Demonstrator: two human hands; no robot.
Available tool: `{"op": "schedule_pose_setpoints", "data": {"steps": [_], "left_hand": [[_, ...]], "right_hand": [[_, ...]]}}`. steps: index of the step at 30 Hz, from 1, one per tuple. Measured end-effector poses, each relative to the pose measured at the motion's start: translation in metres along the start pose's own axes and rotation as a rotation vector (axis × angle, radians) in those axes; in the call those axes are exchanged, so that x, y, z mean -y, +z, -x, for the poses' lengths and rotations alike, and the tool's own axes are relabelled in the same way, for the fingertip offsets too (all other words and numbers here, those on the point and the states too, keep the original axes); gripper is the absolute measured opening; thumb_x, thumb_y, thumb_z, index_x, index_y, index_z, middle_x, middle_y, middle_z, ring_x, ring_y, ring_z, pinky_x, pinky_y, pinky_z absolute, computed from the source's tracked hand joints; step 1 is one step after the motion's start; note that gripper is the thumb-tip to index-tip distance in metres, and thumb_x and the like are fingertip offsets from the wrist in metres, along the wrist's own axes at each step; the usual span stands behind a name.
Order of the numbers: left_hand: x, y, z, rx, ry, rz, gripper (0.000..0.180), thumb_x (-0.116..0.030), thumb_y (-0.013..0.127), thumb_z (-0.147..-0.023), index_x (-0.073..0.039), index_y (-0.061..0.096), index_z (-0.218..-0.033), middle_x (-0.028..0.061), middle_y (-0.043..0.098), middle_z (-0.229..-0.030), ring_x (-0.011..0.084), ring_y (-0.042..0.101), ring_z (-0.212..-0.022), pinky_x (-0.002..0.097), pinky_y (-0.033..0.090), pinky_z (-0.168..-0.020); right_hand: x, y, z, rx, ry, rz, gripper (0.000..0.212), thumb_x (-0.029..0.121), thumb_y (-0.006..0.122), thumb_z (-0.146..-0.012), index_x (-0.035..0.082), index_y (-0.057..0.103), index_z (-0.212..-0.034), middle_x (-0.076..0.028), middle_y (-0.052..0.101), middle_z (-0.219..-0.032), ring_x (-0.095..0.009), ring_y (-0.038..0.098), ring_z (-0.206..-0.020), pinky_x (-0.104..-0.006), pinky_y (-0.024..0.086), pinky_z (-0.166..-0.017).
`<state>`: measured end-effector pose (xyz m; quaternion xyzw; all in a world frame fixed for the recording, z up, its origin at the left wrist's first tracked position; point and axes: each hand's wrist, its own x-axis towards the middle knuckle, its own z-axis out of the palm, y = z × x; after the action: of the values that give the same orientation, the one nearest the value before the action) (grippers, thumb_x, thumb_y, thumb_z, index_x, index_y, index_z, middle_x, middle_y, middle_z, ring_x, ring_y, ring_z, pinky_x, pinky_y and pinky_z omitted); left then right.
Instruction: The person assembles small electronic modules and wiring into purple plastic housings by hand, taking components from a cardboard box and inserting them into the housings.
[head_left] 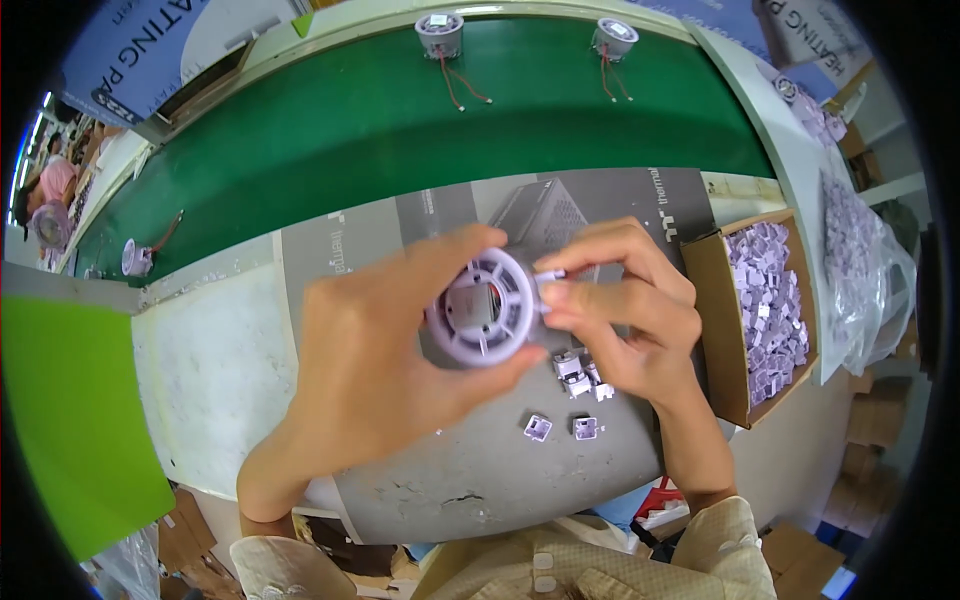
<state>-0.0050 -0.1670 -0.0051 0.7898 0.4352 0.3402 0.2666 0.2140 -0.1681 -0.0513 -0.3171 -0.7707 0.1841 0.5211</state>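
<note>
In my left hand is a round pale-lilac plastic housing with a spoked ring, its round face turned up toward me. A squarish greyish part and a bit of red show inside the ring. The fingers and thumb of that hand wrap its rim. My right hand pinches a small pale-lilac plastic piece against the housing's right side; fingertips partly hide this piece. Just below, several small square lilac plastic pieces lie on the grey mat, two of them apart from the cluster.
A cardboard box full of small lilac pieces stands at the right, a clear plastic bag beyond it. Across the back runs a green conveyor belt carrying round units with red wires. A bright green panel is at the left.
</note>
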Motion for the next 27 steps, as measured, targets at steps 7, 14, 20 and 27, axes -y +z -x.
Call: {"op": "schedule_pose_setpoints", "data": {"steps": [7,14,20,27], "left_hand": [[0.053,-0.066,-0.025,-0.29,-0.194,-0.25,0.054,-0.016,0.087,-0.069,-0.002,0.066,-0.117,0.014,0.073,-0.102,0.0221,0.072,-0.092,0.0308,0.057,-0.08],[0.224,-0.15,-0.021,-0.262,-0.473,-0.54,0.059,-0.031,0.09,-0.068,0.002,0.069,-0.112,0.0164,0.074,-0.103,0.0233,0.071,-0.094,0.0354,0.054,-0.085],[0.217,-0.141,-0.053,-0.063,-0.19,-0.61,0.096,-0.035,0.087,-0.073,0.0,0.04,-0.149,0.0207,0.058,-0.137,0.0352,0.06,-0.12,0.0396,0.045,-0.105],[0.258,-0.074,-0.19,0.141,0.251,-1.209,0.066,-0.009,0.068,-0.089,-0.01,0.04,-0.149,0.0226,0.053,-0.141,0.0398,0.051,-0.13,0.0477,0.044,-0.105]], "right_hand": [[0.009,-0.029,-0.012,0.052,-0.007,0.348,0.048,0.021,0.086,-0.069,0.012,0.074,-0.115,-0.009,0.065,-0.118,-0.031,0.059,-0.105,-0.0433,0.049,-0.093],[0.011,-0.032,0.012,0.872,0.503,0.139,0.043,0.015,0.087,-0.071,0.007,0.065,-0.108,-0.009,0.066,-0.109,-0.03,0.069,-0.09,-0.0409,0.054,-0.078],[0.004,-0.022,0.017,0.852,0.524,-0.03,0.019,-0.001,0.07,-0.074,-0.002,0.066,-0.093,-0.018,0.069,-0.102,-0.037,0.067,-0.096,-0.044,0.053,-0.086],[-0.003,-0.025,0.014,0.831,0.431,-0.037,0.018,0.002,0.074,-0.077,0.004,0.064,-0.091,-0.009,0.066,-0.093,-0.03,0.067,-0.085,-0.0406,0.052,-0.074]]}}
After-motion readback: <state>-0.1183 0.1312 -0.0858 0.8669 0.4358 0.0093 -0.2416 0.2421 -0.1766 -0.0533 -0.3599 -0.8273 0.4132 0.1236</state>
